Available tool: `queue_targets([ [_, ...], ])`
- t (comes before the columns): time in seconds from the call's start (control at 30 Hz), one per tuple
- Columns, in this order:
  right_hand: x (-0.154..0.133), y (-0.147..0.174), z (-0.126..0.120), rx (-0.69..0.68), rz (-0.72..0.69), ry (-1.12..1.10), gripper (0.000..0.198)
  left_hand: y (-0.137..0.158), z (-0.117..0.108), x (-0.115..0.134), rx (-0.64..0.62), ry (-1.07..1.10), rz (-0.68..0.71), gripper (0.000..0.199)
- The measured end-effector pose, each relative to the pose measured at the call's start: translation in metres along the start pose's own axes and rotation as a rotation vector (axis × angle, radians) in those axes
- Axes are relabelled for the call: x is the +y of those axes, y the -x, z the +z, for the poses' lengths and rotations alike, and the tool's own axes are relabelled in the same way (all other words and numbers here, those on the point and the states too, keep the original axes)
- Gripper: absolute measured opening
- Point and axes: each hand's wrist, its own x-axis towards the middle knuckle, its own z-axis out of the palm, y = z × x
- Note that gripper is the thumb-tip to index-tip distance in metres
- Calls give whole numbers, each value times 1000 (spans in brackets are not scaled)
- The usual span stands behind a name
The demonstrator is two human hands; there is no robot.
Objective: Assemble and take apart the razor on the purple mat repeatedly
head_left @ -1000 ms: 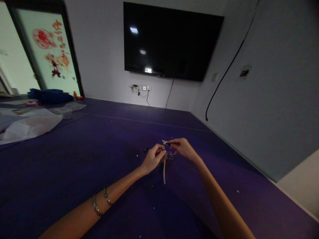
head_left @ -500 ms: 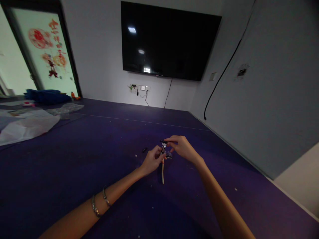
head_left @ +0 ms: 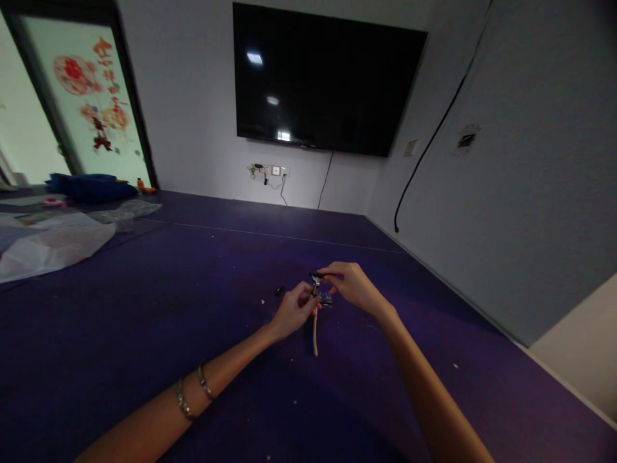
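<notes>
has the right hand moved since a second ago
Yes, slightly: judged against the TV, the right hand sits a little higher in the picture, nearer the TV's lower edge, than a second ago.

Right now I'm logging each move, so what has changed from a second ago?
The right hand has brought the black piece leftward, from beside the metal piece to across its top; whether they are joined is too small to tell. The left hand still holds the metal piece, the pale cord still extends below it, and the TV is unchanged.
</notes>
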Motion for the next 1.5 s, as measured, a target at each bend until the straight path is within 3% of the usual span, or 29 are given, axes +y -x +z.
queue_targets([
  [0.77,-2,1,-2,-4,-147,181,28,0,3,-1,2,-2,5,19],
  [1.5,-13,4,-5,3,-175,228,28,3,10,-2,76,-17,11,18],
])
